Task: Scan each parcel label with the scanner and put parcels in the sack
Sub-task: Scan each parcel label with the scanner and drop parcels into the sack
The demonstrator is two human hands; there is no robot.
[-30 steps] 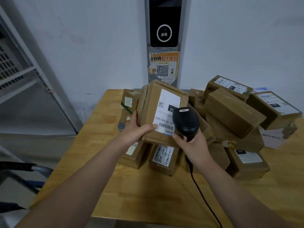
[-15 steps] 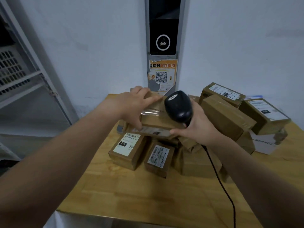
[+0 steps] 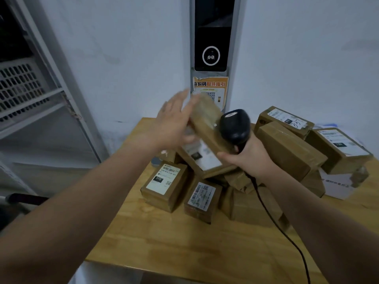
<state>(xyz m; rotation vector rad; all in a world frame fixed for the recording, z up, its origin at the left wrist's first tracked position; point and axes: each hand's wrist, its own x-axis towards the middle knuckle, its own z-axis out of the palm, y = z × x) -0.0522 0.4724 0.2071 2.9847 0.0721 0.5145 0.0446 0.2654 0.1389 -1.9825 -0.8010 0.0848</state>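
A brown cardboard parcel [image 3: 206,121] is tilted above the pile, its white label facing down toward me. My left hand [image 3: 174,124] is blurred, its fingers straight, lying against the parcel's left side. My right hand [image 3: 247,159] grips the handle of the black scanner [image 3: 235,126], and its thumb and fingertips touch the parcel's right lower edge. The scanner's head sits against the parcel's right side. No sack is in view.
Several taped brown parcels [image 3: 287,148] are piled on the wooden table [image 3: 184,242], two of them with labels up [image 3: 164,179] near the front. The scanner cable [image 3: 272,220] trails off the table's right front. A wall terminal [image 3: 211,37] stands behind. A metal shelf with a basket [image 3: 22,87] is on the left.
The parcel has been turned over from label facing me to label facing down. My left hand went from gripping it to lying flat against its side. The scanner stayed in my right hand.
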